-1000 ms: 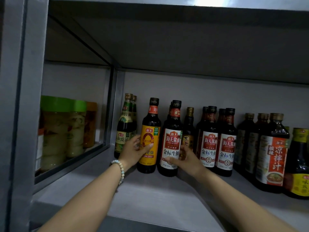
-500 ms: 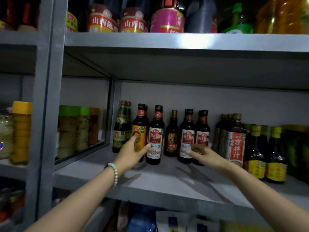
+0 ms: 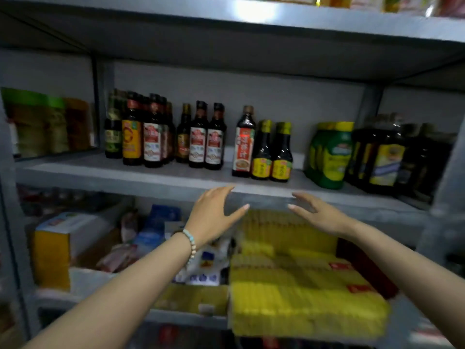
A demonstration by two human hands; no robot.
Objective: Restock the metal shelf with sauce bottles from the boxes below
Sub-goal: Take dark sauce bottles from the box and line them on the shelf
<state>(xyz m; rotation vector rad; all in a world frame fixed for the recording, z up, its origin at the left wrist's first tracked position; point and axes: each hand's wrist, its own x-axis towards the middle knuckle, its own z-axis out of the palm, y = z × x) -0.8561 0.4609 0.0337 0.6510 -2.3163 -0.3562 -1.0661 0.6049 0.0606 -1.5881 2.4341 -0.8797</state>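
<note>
Stock log, nearest first.

1. Left hand [image 3: 214,217]: fingers straight and spread, holding nothing. A beaded bracelet [image 3: 190,244] sits at the wrist.
2. Right hand [image 3: 320,217]: also flat and empty, with its palm turned toward the left one. Both hover in front of the shelf's lip with a gap between them. I judge they are free to fetch the next bottle.
3. Yellow boxes [image 3: 302,293]: stacked on the level below, directly under the hands and within easy reach. They are blurred, so I cannot tell what is inside.
4. Metal shelf [image 3: 100,172]: a bare strip runs along its front edge, which leaves room for more stock.
5. Sauce bottles [image 3: 153,137]: these stand upright on the shelf, grouped by brand with labels facing out, presumably so shoppers can read them. A tall red-label bottle [image 3: 242,144] stands touching a yellow-label pair [image 3: 271,157], with a gap to its left.
6. Green jug [image 3: 329,157] and dark jugs [image 3: 382,157]: these bulky items are kept together at the right.
7. Jars [image 3: 37,127]: these are in the neighbouring bay, to the left.
</note>
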